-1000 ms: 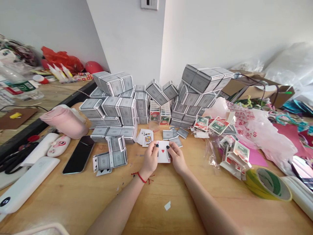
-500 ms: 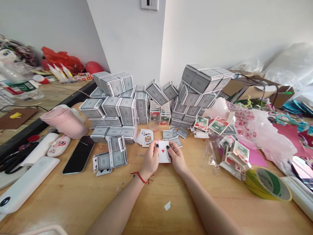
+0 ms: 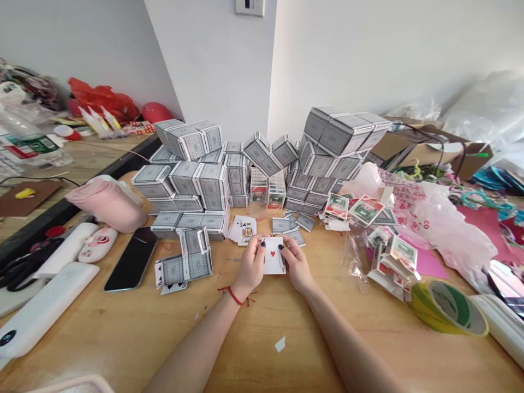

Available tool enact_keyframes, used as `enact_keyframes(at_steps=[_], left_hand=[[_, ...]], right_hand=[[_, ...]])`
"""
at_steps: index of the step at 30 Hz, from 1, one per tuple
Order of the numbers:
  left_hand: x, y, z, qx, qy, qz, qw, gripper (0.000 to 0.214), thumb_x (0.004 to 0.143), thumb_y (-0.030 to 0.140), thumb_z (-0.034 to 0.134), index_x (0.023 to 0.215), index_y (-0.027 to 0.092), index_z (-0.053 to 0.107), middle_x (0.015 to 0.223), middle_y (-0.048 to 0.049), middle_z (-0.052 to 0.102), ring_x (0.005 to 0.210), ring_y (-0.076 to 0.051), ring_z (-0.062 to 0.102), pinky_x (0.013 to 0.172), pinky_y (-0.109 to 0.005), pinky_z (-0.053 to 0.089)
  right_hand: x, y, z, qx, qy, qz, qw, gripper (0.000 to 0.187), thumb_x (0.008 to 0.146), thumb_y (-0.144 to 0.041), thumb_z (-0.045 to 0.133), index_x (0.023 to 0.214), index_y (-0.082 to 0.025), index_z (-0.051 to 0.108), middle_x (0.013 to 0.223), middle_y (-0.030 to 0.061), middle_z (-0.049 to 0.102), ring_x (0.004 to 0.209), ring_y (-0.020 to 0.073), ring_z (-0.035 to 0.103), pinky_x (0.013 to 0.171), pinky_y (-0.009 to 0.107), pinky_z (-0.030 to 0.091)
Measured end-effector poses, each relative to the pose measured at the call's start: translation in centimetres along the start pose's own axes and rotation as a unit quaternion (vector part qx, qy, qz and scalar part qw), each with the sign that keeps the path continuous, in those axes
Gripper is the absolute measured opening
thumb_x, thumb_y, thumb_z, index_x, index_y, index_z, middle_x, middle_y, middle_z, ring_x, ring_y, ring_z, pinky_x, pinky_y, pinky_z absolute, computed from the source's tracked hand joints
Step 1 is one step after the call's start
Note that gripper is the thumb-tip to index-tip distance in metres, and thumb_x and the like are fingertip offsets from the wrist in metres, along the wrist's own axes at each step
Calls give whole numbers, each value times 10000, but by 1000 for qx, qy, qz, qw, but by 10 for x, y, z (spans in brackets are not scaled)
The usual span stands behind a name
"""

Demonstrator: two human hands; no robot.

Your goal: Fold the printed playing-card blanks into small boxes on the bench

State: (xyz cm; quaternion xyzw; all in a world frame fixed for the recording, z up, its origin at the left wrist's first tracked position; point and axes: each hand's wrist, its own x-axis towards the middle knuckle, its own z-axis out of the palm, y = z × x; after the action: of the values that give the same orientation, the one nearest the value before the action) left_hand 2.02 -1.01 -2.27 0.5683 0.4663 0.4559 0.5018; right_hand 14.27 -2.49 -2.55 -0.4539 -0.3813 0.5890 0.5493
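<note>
Between my two hands is an ace of hearts playing card [image 3: 274, 256], face toward me; whether other cards lie behind it I cannot tell. My left hand [image 3: 252, 265] grips its left edge, thumb on the face. Closed on the right edge is my right hand [image 3: 297, 265], its thumb near the upper corner. Just beyond, a pile of face-up cards [image 3: 246, 232] with a king on top lies on the table. Several face-down cards [image 3: 282, 225] are scattered to its right. Left of my hands sits a folded card piece [image 3: 188, 262] with grey patterned backs.
Blocks built of folded cards [image 3: 200, 180] rise in stacks at the back left, with more blocks [image 3: 333, 142] at the back right. Card boxes [image 3: 403, 251], yellow tape [image 3: 448, 307] and a pink-white plastic bag [image 3: 429, 213] lie right. A phone [image 3: 131, 259] and white device [image 3: 49, 305] lie left.
Almost nothing differs. Both hands still hold the ace of hearts in nearly the same place, and the view has shifted very slightly.
</note>
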Motion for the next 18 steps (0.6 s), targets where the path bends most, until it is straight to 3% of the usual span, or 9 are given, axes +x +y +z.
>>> enact_keyframes(at_steps=[6,18], left_hand=[[2,1,0,6,8,26,1000,257,817,210,354,1021,177,507,900,-46,592,695,-115,529,636,-224,428],[1,2,0,6,0,-3,1000,269,823,233,345,1042,183,493,838,-27,574,712,-120,521,638,-219,423]], right_hand=[[0,0,-1,4,-10,0,1000,379,730,-355,522,1089,-243,476,654,-24,568,476,111,459,446,218,375],[-1,-1,0,37,-25,-6,999,324,746,-334,535,1053,-243,481,771,-8,610,489,99,464,452,207,365]])
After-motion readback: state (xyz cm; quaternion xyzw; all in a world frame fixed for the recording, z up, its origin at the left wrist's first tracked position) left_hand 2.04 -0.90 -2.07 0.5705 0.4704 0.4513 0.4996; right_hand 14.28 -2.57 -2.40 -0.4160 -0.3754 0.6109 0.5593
